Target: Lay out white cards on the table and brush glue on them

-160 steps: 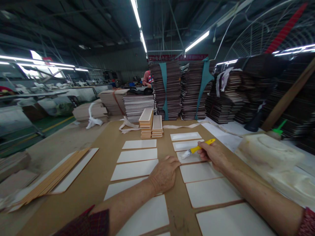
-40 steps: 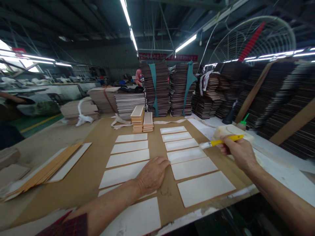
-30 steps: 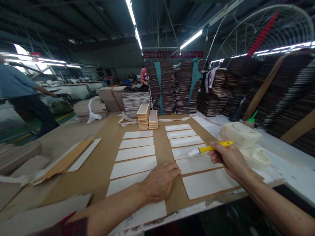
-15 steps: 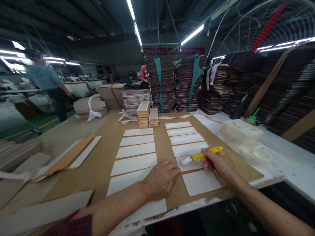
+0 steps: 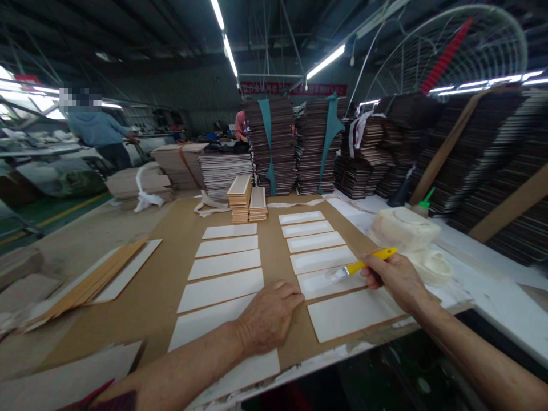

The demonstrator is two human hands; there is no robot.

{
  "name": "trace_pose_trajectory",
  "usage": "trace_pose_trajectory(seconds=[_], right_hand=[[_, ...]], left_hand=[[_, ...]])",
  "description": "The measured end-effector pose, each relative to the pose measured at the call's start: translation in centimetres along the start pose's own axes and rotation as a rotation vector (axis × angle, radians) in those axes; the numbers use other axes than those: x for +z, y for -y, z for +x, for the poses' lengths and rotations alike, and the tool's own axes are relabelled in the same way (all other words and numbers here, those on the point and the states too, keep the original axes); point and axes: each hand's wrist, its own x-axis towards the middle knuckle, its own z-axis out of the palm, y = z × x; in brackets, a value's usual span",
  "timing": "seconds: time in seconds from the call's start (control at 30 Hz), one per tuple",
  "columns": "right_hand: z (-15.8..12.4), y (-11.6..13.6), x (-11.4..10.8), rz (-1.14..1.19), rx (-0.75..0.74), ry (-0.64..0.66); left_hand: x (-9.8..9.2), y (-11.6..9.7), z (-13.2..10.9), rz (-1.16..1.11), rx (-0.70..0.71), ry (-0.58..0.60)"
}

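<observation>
White rectangular panels lie in two columns on a brown board. My right hand grips the yellow handle of a paintbrush. The bristles touch the second-nearest panel of the right column, which has a wet-looking smear. My left hand rests palm down with curled fingers, its fingertips at that panel's left edge, and it partly covers panels of the left column. Whether anything lies under those fingers is hidden. The nearest right-column panel lies in front of the brush.
Small panel stacks stand at the board's back. A whitish tub and a green-capped bottle sit at right. Loose strips lie left. Tall dark stacks line the back. A person stands far left.
My right hand has moved the brush rightward along the panel. The left hand stays at the panel's edge. The view has shifted slightly, and the person at far left has changed posture.
</observation>
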Motion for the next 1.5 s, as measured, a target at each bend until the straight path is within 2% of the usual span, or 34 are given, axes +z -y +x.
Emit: trace_pose_trajectory(seconds=[0.4,0.6,0.8,0.93,1.03,1.17,1.27,1.37,1.5], right_hand=[[2.2,-0.6,-5.1,-0.11,-0.006,-0.124],[2.1,-0.4,-6.3,-0.12,-0.003,-0.201],[1.5,0.1,-7.0,-0.025,-0.001,-0.237],[0.5,0.7,-6.7,0.121,-0.01,-0.23],[-0.8,0.8,-6.0,0.243,-0.005,-0.16],[-3.1,0.4,-4.2,0.329,0.025,-0.04],[-4.8,0.1,-2.6,0.343,0.058,0.027],[-6.1,-0.1,-1.3,0.337,0.084,0.055],[-7.2,-0.3,-0.6,0.334,0.097,0.074]], left_hand=[[-0.3,0.0,0.0,-0.023,-0.01,0.015],[-0.1,0.1,0.1,-0.021,-0.002,-0.004],[0.2,0.2,0.0,-0.019,0.009,-0.013],[-0.1,0.1,0.0,-0.001,0.031,-0.05],[-0.9,-1.1,-0.3,0.0,0.055,-0.067],[-1.9,-3.9,-0.8,0.003,0.089,0.066],[-2.0,-4.9,-0.8,0.014,0.084,0.136],[-1.5,-4.3,-0.6,0.04,0.102,0.132],[-0.7,-2.8,-0.8,0.027,0.154,-0.006]])
